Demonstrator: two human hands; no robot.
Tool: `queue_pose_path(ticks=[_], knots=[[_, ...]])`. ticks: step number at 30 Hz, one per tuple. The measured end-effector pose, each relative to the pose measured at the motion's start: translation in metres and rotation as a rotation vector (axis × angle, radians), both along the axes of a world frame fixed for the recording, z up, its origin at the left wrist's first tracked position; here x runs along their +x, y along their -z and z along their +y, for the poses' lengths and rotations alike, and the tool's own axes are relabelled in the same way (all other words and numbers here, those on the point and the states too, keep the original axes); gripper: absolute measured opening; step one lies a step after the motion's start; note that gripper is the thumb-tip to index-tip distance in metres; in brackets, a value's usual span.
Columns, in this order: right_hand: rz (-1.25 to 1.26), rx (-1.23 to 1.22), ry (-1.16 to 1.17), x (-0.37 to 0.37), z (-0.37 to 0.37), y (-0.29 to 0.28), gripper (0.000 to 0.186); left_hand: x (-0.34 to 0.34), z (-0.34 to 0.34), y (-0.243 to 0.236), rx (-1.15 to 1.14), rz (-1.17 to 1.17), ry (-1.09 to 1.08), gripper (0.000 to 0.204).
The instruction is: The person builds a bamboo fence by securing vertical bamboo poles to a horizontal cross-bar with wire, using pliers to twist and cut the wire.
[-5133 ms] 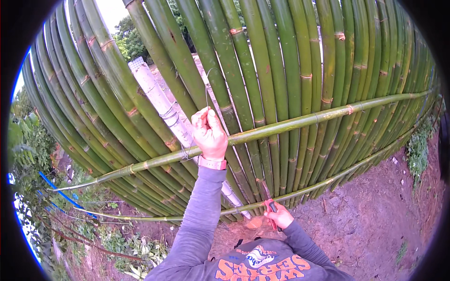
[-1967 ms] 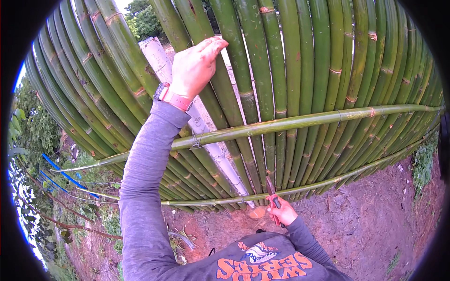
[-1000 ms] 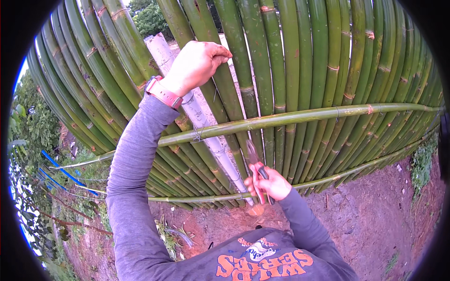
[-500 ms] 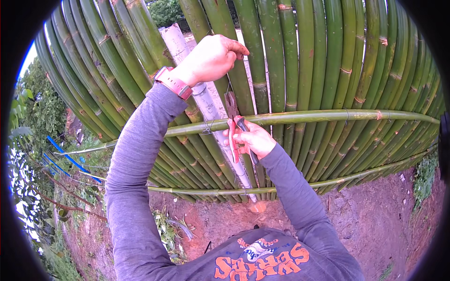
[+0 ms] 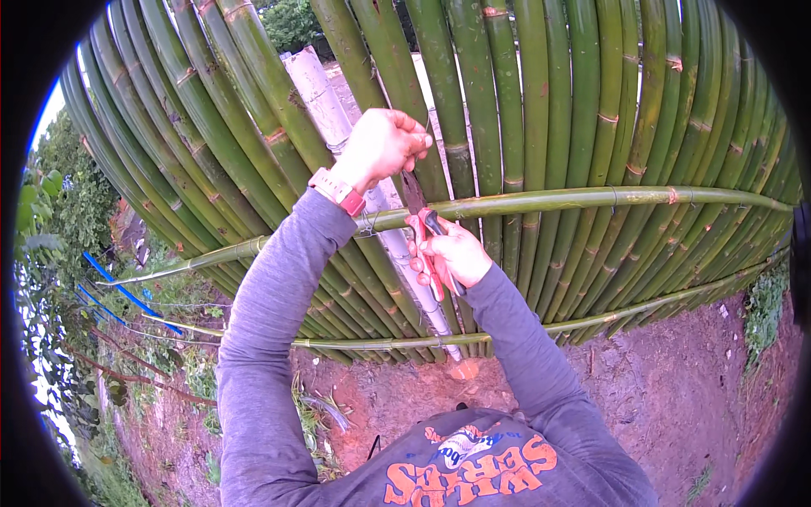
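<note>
My right hand (image 5: 456,256) is closed round the handles of a pair of pliers (image 5: 413,194); one handle is red, the other dark. The pliers' rusty jaws point up, just above a horizontal green bamboo rail (image 5: 557,201). Right above the jaws is my left hand (image 5: 387,150), its fingers curled in a pinch. Whatever that pinch holds is too small to make out. Behind both hands stand upright green bamboo poles (image 5: 532,93), and a pale, whitish post (image 5: 317,89) runs down among them, partly hidden by my left hand.
A lower, thinner bamboo rail (image 5: 574,325) crosses the poles near the ground. Wire ties (image 5: 365,223) bind the upper rail by the post. Reddish bare soil (image 5: 642,380) lies below. Leafy plants (image 5: 51,228) and blue strips (image 5: 127,291) are at the left.
My left hand has come down and slightly right, closer to the pliers' jaws. My right hand keeps its hold on the pliers, nearly in place.
</note>
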State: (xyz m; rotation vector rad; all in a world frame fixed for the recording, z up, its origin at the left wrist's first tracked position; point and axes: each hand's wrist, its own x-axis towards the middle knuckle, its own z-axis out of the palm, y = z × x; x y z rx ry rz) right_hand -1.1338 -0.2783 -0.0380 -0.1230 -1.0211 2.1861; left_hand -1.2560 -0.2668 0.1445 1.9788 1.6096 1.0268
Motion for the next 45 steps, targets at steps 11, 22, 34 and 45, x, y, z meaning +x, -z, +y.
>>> queue_pose_path(ticks=[11,22,34,45], knots=[[0.253,-0.063,-0.321,0.065,0.002,-0.038,0.042,-0.034,0.016,0.045,0.118,0.117,-0.084,0.011],[0.352,-0.004,-0.356,0.063,0.020,-0.051,0.051,-0.039,0.013,0.040,0.443,0.389,-0.048,0.013],[0.240,0.013,-0.290,0.074,0.019,-0.071,0.047,-0.041,0.021,0.065,0.318,0.198,-0.021,0.012],[-1.518,0.936,0.304,0.033,-0.028,-0.182,0.029,0.049,0.055,0.138,0.429,-1.304,0.273,0.013]])
